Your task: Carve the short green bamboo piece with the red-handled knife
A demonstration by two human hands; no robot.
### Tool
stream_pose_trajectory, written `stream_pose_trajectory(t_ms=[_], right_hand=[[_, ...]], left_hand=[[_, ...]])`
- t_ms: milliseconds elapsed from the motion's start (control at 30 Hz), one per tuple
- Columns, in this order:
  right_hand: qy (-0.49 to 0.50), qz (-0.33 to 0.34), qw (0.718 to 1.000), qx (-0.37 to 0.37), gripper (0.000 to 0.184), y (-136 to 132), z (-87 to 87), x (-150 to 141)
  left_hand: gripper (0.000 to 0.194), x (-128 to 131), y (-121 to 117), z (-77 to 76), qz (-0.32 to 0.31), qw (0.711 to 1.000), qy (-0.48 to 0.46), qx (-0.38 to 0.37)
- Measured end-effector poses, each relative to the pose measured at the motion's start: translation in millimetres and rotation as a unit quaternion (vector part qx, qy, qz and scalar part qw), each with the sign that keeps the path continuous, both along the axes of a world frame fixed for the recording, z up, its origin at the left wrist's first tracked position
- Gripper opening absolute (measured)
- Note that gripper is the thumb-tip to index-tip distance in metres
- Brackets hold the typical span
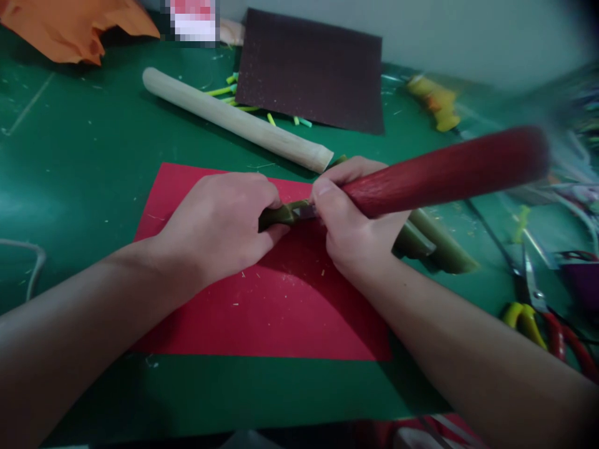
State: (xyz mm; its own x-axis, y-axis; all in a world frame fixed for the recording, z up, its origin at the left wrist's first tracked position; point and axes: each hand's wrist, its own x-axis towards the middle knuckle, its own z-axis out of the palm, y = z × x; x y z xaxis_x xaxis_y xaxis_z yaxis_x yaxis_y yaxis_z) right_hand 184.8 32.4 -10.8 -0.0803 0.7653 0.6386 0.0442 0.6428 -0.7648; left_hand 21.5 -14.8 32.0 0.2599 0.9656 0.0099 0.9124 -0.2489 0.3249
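My left hand (219, 218) is closed round a short green piece of bamboo (283, 215), whose right end sticks out past my thumb and fingers. In my right hand (350, 218) is a carving knife with a thick red wooden handle (449, 171), which points up to the right. A short stretch of its metal blade (306, 212) rests against the bamboo's end; my fingers hide the remainder. Both hands are over a red sheet of paper (281, 318) sprinkled with small shavings. Green bamboo pieces (440, 246) lie just beyond my right wrist.
A pale peeled stick (234, 121) lies behind my hands, near a dark sheet (311, 72) with bright green bits under it. Scissors (536, 299) and a yellow-handled glue gun (435, 103) are at the right. Crumpled orange paper (70, 28) sits back left on the green table (60, 162).
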Motion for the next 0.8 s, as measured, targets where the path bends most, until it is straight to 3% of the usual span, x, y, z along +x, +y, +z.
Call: stream_pose_trajectory(t_ms=[200,533,800], right_hand=[[-0.013,0.015,0.999,-0.025,0.022,-0.3,0.2,0.6],[-0.039,0.011,0.999,0.007,0.026,2.2,-0.1,2.7],[0.006,0.013,1.000,0.012,0.018,2.0,-0.4,1.1]], left_hand=[[0.022,-0.1,-0.2,-0.2,0.000,1.000,-0.005,0.002],[0.022,1.6,-0.6,-0.1,0.002,1.000,0.011,0.001],[0.019,0.9,-0.2,-0.3,0.000,1.000,-0.005,0.007]])
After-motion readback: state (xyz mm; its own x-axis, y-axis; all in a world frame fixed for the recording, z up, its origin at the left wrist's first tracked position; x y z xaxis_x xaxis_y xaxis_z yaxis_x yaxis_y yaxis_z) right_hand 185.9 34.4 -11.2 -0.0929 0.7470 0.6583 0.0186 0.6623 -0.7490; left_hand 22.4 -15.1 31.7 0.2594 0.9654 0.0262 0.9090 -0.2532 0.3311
